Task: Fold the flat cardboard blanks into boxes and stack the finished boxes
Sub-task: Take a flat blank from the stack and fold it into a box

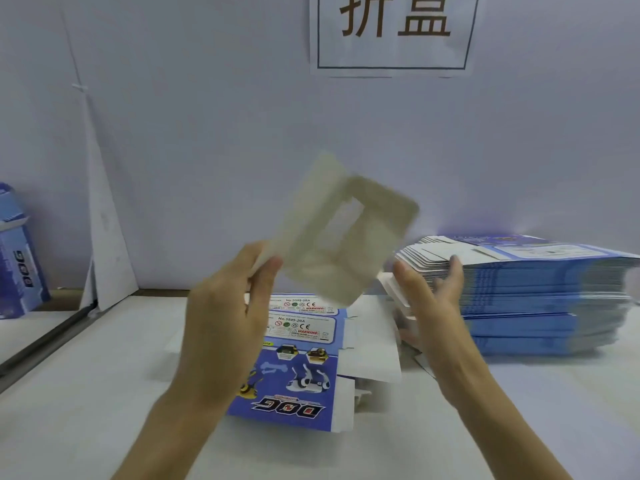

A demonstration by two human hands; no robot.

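Looks like a packing bench in a small workshop or factory: a tall stack of flat blue-and-white printed cardboard blanks (540, 289) at the right, one folded blue printed box (17, 258) at the far left, a plain white worktable (86, 393), and a white paper sign with big dark characters (394, 29) on the wall (207, 133) up top.

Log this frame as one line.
left hand: pinches raised blank (blurred) | right hand: open beside it | printed blanks: flat on table | blank stack: right | folded box: far left
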